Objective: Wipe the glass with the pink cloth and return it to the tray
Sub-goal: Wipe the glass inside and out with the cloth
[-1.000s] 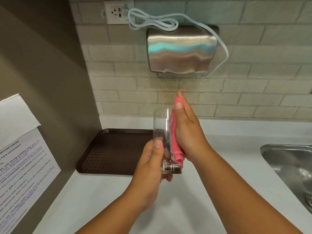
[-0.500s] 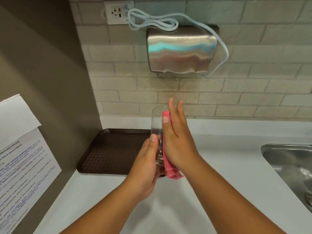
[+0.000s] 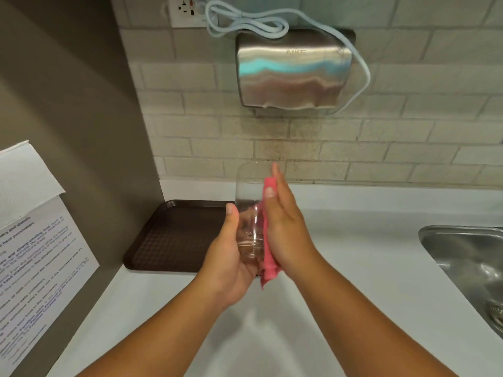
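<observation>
Right hand [image 3: 283, 227], fingers straight, is sliding pink cloth [image 3: 268, 257] round glass [image 3: 250, 191]. Left hand [image 3: 228, 257] is gripping its base, above counter [image 3: 353, 254] beside tray [image 3: 168, 235]. Risk: sideways pressing may be levering glass loose.

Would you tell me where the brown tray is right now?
Head view: the brown tray lies on the white counter at its left end, in the corner, behind the left hand holding the glass.

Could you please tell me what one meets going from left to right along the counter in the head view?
White printed paper notice → dark brown plastic tray → left hand → clear glass tumbler → pink cloth → right hand → stainless steel sink.
</observation>
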Motion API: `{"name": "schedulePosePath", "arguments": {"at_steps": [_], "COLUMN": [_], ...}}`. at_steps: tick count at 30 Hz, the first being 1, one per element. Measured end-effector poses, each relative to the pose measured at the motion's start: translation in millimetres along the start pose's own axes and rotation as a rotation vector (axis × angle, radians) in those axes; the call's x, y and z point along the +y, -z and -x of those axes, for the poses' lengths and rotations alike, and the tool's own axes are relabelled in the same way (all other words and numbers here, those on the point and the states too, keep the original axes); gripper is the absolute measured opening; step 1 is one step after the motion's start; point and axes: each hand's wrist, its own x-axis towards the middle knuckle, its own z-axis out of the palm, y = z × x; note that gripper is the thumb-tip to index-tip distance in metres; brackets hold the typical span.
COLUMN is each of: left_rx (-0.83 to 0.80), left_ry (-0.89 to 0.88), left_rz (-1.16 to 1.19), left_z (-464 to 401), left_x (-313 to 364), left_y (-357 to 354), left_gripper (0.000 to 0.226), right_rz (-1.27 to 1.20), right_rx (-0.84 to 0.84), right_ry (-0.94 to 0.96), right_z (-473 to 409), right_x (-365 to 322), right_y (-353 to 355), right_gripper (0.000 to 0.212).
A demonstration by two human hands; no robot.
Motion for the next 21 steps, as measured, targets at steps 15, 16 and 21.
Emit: {"name": "schedulePosePath", "arguments": {"at_steps": [15, 16, 21], "left_rx": [-0.12, -0.094, 0.089], "left_ry": [-0.023, -0.02, -0.217], "left_rz": [-0.066, -0.117, -0.434], "left_z": [10.2, 11.3, 15.1], "left_x": [-11.0, -10.0, -6.6], "left_y": [2.1, 0.2, -3.9], "left_gripper": [0.071, 0.072, 0.069], "right_rz": [-0.114, -0.105, -0.035], "right_rx": [0.123, 0.139, 0.2], "right_ry": [-0.106, -0.102, -0.061], "right_z": [-22.1, -22.3, -25.8], "right_x": [-25.7, -24.8, -23.9], "right_y": [18.9, 19.9, 19.6], "right_gripper": [0.031, 0.031, 0.034]}}
